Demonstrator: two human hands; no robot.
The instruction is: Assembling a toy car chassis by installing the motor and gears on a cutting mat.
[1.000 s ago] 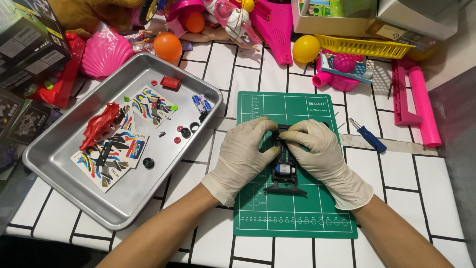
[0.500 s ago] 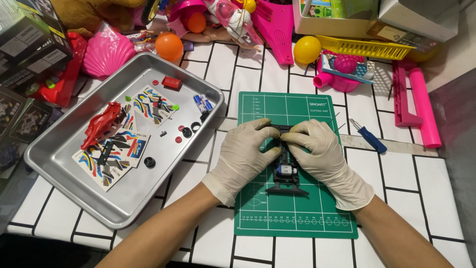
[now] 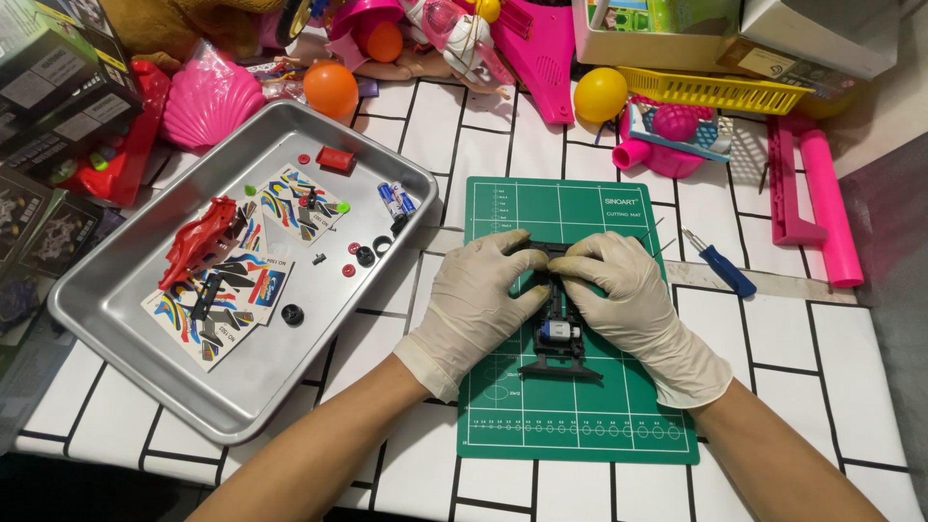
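Observation:
Both of my hands wear pale latex gloves and meet over a small black toy car chassis [image 3: 558, 333] lying on a green cutting mat [image 3: 580, 425]. My left hand [image 3: 478, 300] grips the chassis from its left side near the far end. My right hand [image 3: 628, 304] holds it from the right, fingertips pressed on the same far end. The chassis's near end, with a small silver motor and a flat black bumper, shows between my wrists. The far end is hidden under my fingers.
A metal tray [image 3: 126, 358] at left holds a red car body shell [image 3: 198, 242], sticker sheets [image 3: 227, 295], small black wheels and red parts. A blue-handled screwdriver [image 3: 720, 266] lies right of the mat. Toys, balls and boxes crowd the far edge.
My fingers have shifted slightly on the far end of the chassis. The chassis and everything else stay where they were.

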